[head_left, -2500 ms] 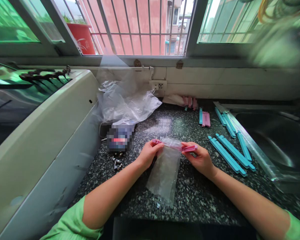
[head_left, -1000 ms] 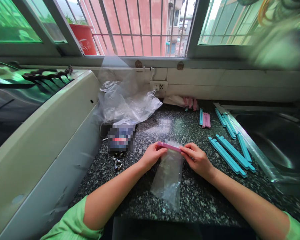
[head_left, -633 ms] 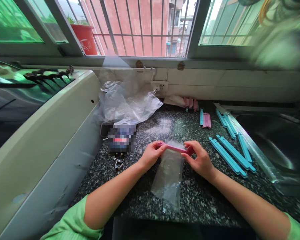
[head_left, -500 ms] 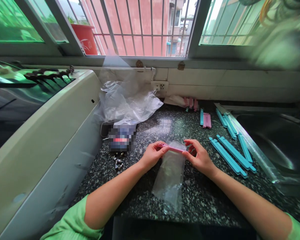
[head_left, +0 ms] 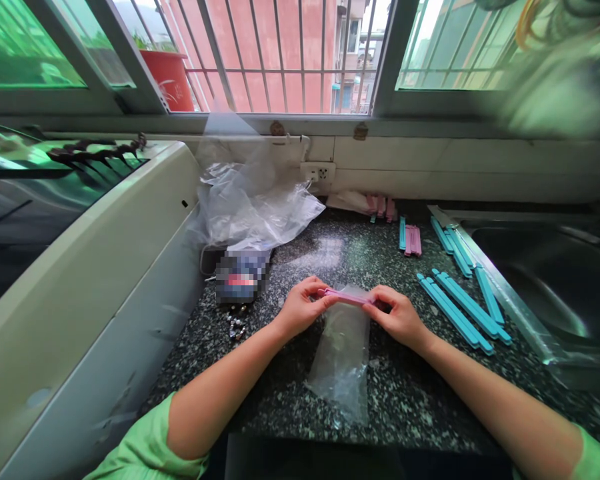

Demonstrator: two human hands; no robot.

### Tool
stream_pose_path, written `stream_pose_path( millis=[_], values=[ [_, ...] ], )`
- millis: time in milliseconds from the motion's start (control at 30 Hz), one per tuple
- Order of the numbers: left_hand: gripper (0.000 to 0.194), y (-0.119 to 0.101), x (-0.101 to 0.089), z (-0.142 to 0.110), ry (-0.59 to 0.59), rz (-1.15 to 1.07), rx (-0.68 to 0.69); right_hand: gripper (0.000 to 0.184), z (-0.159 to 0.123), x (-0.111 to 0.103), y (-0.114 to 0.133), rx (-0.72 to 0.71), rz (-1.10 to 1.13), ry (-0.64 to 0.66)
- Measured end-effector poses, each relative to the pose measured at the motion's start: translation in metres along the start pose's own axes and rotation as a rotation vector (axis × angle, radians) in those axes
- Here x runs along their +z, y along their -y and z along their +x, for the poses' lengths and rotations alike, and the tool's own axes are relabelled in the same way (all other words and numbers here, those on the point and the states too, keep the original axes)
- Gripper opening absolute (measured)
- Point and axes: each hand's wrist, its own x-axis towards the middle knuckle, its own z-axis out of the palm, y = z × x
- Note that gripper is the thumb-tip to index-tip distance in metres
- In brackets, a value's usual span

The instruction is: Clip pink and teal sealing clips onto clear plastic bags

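A pink bag sealing clip (head_left: 349, 296) lies across the upper part of a clear plastic bag (head_left: 344, 360). My left hand (head_left: 303, 307) pinches the clip's left end between thumb and fingers. At the other end, my right hand (head_left: 394, 316) is closed on the clip, thumb below and fingers above. The bag hangs down from the clip toward the counter's front edge, and a short strip of it shows above the clip. To the right of my right hand lie several long blue clips (head_left: 473, 307). Smaller blue clips (head_left: 403, 233) and pink clips (head_left: 413, 241) sit farther back.
A metal sink (head_left: 555, 287) borders the speckled counter (head_left: 290, 393) on the right. Crumpled plastic bags (head_left: 260, 207) lie at the back left, with a blurred-out packet (head_left: 243, 275) and a beaded string (head_left: 237, 325) before them. A white appliance (head_left: 105, 267) stands left.
My right hand's fingers have closed down onto the clip's right end, where they were raised and apart before. My left hand keeps its hold. The bag's lower end has shifted slightly right.
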Motion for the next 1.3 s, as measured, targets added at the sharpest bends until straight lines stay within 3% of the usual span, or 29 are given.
stream_pose_path(
  millis=[733,933,1067,1233,1300],
  values=[
    [0.022,0.004,0.003,-0.001,-0.048,0.079,0.039,0.024,0.001,-0.003,0.001,-0.059,-0.012,-0.051],
    [0.028,0.008,0.010,-0.003,0.175,0.154,0.063,0.028,0.003,-0.010,0.001,-0.026,0.041,-0.231],
    [0.042,0.009,0.011,-0.003,0.216,0.180,0.075,0.028,0.003,-0.013,0.001,-0.007,0.014,-0.322],
    [0.024,0.003,0.007,-0.002,0.137,-0.005,-0.048,0.025,0.002,-0.008,0.003,-0.047,0.057,-0.207],
    [0.035,0.001,0.006,-0.002,0.071,-0.151,-0.091,0.025,0.001,-0.004,0.004,-0.057,0.079,-0.143]
  ],
)
